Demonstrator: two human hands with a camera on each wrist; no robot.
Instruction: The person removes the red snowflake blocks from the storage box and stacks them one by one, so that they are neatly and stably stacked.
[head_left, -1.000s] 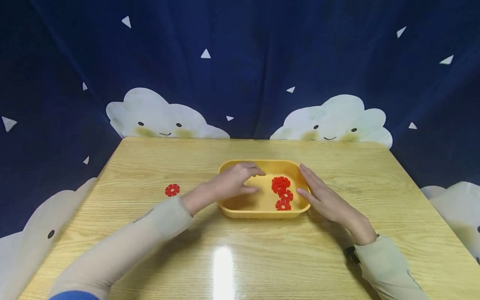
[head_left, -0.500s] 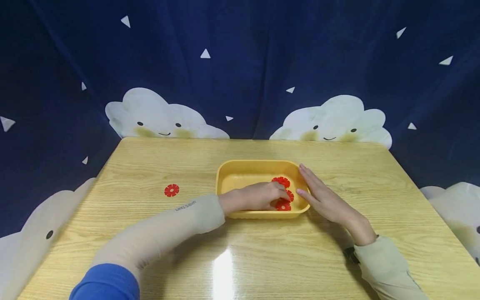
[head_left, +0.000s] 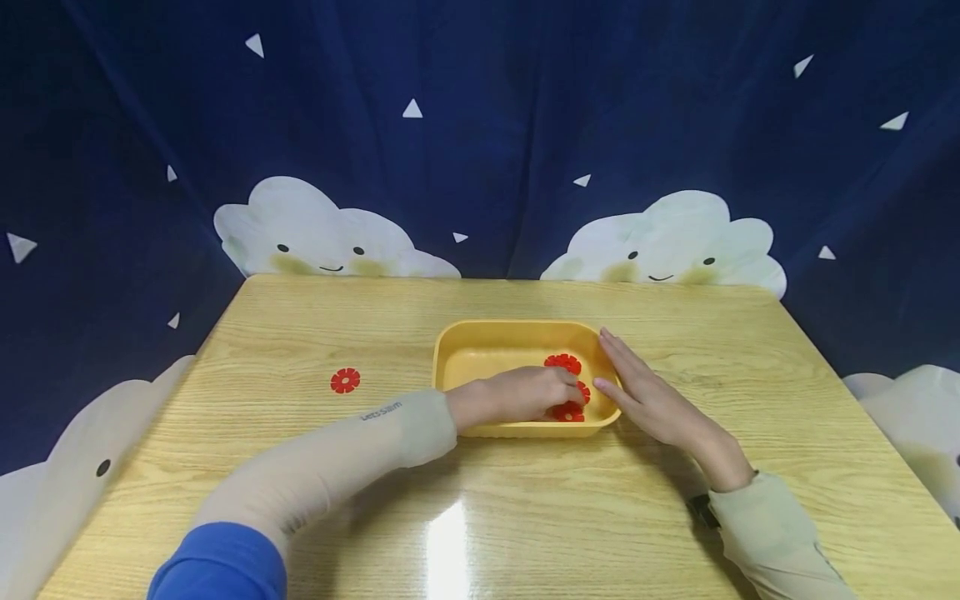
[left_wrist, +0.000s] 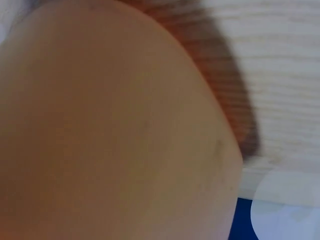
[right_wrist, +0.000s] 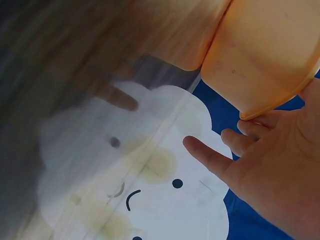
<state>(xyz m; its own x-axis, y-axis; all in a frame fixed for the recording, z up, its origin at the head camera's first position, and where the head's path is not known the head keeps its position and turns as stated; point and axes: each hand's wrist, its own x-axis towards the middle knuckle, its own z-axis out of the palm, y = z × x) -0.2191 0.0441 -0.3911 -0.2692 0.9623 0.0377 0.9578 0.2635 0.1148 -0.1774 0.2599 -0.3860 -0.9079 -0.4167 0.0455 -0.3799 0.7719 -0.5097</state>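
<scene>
The left hand [head_left: 525, 393] reaches into the yellow tray [head_left: 457, 354], fingers curled down onto the red flower discs [head_left: 570, 410] at its right end; whether it pinches 1 cannot be told. The right hand [head_left: 648, 400] lies flat, fingers straight, against the tray's right wall. The discs look thin, light, stiff and slick, best pinched by the notched edge; 1 more red disc [head_left: 345, 381] lies well apart on the wooden table [head_left: 525, 517].

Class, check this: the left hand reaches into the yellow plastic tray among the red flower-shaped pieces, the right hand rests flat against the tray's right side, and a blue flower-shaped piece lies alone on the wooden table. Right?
Not quite: the lone flower-shaped piece is red, not blue, as the head view shows. The rest stands.
</scene>
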